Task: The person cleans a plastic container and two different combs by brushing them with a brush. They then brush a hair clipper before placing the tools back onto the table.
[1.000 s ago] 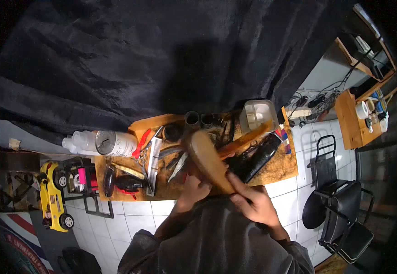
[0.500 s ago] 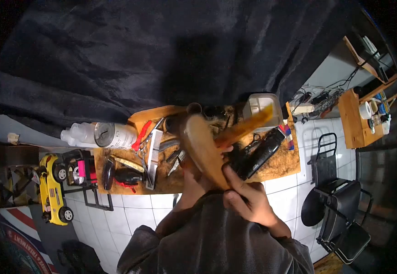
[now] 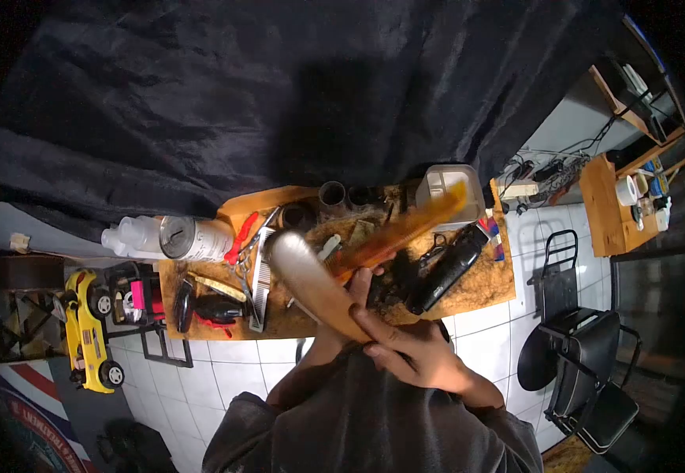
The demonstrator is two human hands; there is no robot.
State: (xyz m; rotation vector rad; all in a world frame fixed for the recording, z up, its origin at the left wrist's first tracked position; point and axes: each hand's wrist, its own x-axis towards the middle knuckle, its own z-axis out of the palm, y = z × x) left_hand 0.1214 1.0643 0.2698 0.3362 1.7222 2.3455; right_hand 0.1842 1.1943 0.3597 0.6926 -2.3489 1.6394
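Near the pale tub [image 3: 440, 178], the left hand [image 3: 364, 282] holds an amber comb [image 3: 405, 229].

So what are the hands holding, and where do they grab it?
The right hand grips a brush by its near end. The left hand holds an amber comb by its lower end.

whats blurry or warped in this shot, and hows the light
Head view: strong fisheye bends the floor tiles and leaves black corners; the wooden brush in the right hand is smeared by motion, and the amber comb in the left hand is soft too; the black cloth swallows detail, while the bench is evenly lit.
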